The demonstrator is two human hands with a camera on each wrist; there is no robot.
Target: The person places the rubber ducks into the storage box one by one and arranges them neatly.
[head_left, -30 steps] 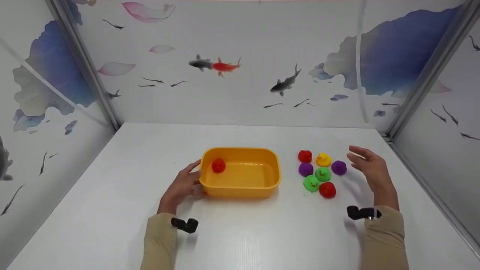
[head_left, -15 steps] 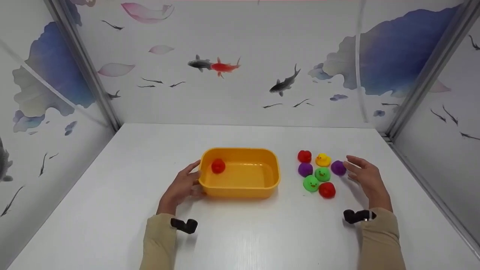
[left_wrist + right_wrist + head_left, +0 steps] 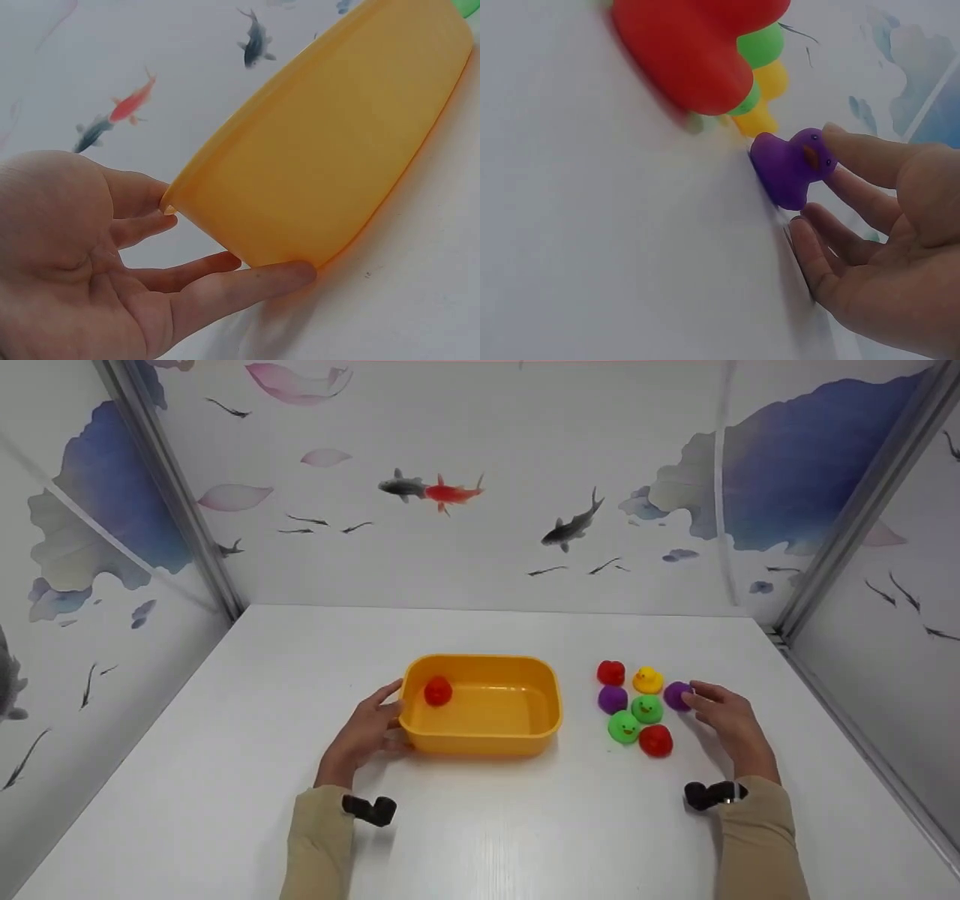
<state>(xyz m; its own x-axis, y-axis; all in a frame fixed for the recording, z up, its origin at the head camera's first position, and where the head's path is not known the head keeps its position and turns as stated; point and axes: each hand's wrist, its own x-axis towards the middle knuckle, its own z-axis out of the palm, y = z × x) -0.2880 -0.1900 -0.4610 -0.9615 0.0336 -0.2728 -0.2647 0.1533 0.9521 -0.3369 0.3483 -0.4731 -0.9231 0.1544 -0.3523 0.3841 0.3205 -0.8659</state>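
Head view: one red toy (image 3: pixel 438 691) sits inside the yellow bin (image 3: pixel 517 744); seven toys (image 3: pixel 646 709) lie outside on the white table (image 3: pixel 480 825). Left wrist: my left hand (image 3: pixel 97 277) rests loosely extended fingers against the bin's end, not clasping. Right wrist: my right hand (image 3: pixel 900 277) holds nothing firmly; parted digits flank the purple duck (image 3: pixel 787 169), unlifted, exact contact unclear.

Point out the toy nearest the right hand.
The purple duck beside the right hand, rightmost of the toys in the head view; the second purple toy and all others lie farther left.
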